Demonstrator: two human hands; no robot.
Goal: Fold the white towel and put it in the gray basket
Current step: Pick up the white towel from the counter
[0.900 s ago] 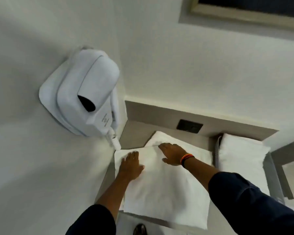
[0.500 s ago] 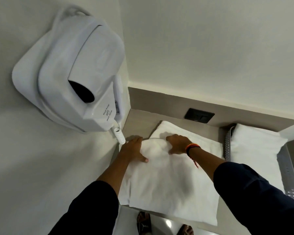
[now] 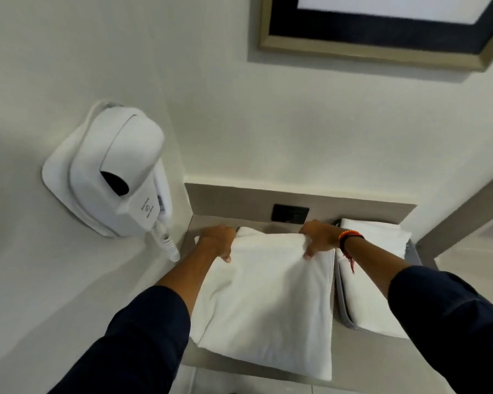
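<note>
Fingers (image 3: 225, 255) of left hand (image 3: 217, 241) curled over the far left corner of the white towel (image 3: 265, 302), thumb pinching on top; right hand (image 3: 319, 237) clamped likewise on the far right corner, both fully closed on cloth. Towel flat on the counter (image 3: 362, 365), far edge gathered and slightly raised, gray basket (image 3: 342, 305) just beside it on the right, already holding folded white linen. Folding step in hand, seemingly: next, far edge drawn toward the near edge, corners matched square, then lifted rightward into the basket.
</note>
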